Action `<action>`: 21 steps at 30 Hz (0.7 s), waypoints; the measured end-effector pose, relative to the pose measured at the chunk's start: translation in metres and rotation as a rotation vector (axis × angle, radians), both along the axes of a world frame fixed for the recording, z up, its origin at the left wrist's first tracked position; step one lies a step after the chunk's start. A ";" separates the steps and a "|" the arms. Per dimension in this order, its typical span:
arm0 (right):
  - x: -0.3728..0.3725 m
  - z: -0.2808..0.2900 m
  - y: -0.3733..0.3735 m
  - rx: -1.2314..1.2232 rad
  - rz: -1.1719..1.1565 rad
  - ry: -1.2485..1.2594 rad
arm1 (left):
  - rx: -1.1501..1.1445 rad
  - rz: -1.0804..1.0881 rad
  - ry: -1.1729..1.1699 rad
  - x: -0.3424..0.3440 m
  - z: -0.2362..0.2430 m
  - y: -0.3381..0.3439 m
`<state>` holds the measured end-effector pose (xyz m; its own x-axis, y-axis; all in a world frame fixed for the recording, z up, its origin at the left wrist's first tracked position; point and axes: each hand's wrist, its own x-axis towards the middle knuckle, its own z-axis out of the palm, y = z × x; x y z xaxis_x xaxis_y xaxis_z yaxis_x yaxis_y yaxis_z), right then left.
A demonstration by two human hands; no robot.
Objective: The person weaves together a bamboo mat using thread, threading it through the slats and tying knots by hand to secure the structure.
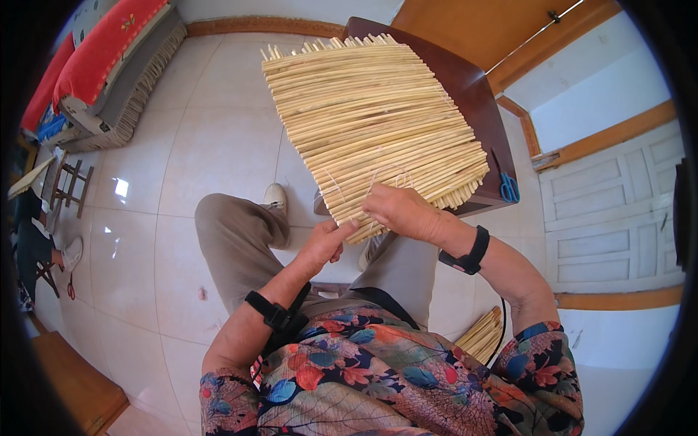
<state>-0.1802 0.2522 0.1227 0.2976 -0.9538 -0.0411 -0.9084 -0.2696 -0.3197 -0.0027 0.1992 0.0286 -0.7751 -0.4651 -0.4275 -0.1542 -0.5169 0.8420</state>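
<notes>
Working thread (374, 172) along the near edge of a stalk mat (371, 109)

The person's left hand (325, 243) grasps the mat's near left corner, thumb on top, fingers curled beneath. The mat spreads out just beyond both hands, over the dark red table (465, 87) and past its left edge; how much rests there is hidden. Its stalks run crosswise, their right ends slanting away from the person, while the mat as a whole stretches from the hands outward, leaning left at its far end. The right hand (403, 209) is curled closed over the near edge, seemingly pinching the thread, which loops just beyond its fingers. Good work here would likely mean the left hand keeping the outermost stalk snug and parallel while the right draws the thread evenly, without snagging. Right of the right hand, blue-handled scissors (510, 187) lie at the table's edge.
</notes>
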 end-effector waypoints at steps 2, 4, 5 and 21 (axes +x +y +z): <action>0.000 0.002 0.000 0.007 -0.006 0.015 | 0.001 0.001 0.016 -0.001 0.002 0.000; 0.002 0.003 0.001 0.012 -0.009 0.031 | -0.002 0.008 0.010 0.000 0.003 0.000; 0.002 0.003 0.002 0.038 -0.052 -0.007 | -0.004 0.014 0.004 0.000 0.003 0.000; -0.002 -0.010 0.007 0.429 -0.373 -0.432 | -0.114 0.091 0.007 -0.003 0.010 0.004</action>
